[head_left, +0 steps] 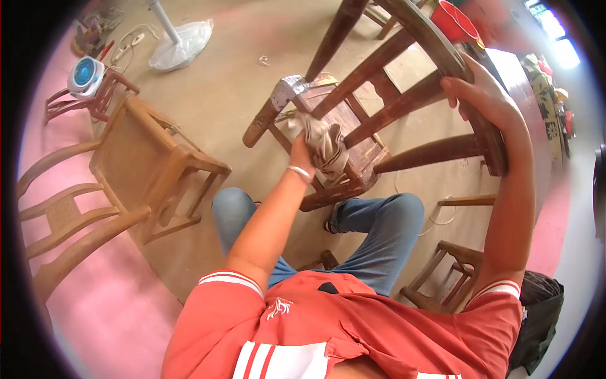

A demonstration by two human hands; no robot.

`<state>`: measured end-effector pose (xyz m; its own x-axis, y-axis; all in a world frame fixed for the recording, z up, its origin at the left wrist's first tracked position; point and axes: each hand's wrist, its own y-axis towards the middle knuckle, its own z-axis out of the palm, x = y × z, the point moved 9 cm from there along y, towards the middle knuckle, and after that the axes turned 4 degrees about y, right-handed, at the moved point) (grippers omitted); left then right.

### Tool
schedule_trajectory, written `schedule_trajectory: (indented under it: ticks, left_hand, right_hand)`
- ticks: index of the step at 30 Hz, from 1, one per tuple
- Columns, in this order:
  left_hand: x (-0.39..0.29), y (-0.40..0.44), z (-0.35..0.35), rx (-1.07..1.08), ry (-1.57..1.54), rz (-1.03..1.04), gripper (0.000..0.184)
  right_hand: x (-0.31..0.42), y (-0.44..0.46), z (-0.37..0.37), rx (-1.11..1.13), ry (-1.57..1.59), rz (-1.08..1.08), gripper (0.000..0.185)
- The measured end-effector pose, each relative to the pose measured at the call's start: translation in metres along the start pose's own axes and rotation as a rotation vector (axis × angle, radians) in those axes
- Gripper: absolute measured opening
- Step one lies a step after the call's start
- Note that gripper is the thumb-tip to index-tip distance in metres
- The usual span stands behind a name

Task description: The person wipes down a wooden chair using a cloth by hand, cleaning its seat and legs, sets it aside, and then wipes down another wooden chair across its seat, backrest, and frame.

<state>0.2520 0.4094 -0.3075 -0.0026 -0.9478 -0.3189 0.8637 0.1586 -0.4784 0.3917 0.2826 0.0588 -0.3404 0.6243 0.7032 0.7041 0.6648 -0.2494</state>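
Observation:
A dark brown wooden chair [404, 120] is tilted in front of me, its curved top rail at the upper right and its seat lower down near the middle. My right hand [483, 95] is closed round the top rail. At the seat, my left hand [303, 151] holds a crumpled beige-brown cloth [325, 148] against the chair between the back spindles. The cloth covers most of the left fingers. A whitish patch [287, 91] shows on the seat's corner.
A light brown wooden chair [136, 170] stands at the left. Behind it a small fan [86, 74] rests on a low stool [101, 101]. A plastic-covered stand base [183, 47] is at the top. A red bucket [456, 24] and a stool [442, 278] are on the right.

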Motion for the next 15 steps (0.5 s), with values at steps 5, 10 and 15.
schedule_trajectory:
  ticks: [5, 10, 15]
  left_hand:
    - [0.024, -0.056, 0.023, -0.59, 1.237, 0.903, 0.039]
    - [0.094, -0.118, 0.042, 0.028, 1.794, 0.65, 0.046]
    - [0.084, -0.137, 0.094, 0.429, 1.782, 0.644, 0.047]
  right_hand:
    - [-0.011, 0.007, -0.008, -0.029, -0.061, -0.021, 0.054]
    - [-0.011, 0.001, -0.006, -0.087, -0.045, -0.038, 0.06]
    - [-0.013, 0.004, -0.013, -0.074, -0.068, -0.006, 0.061]
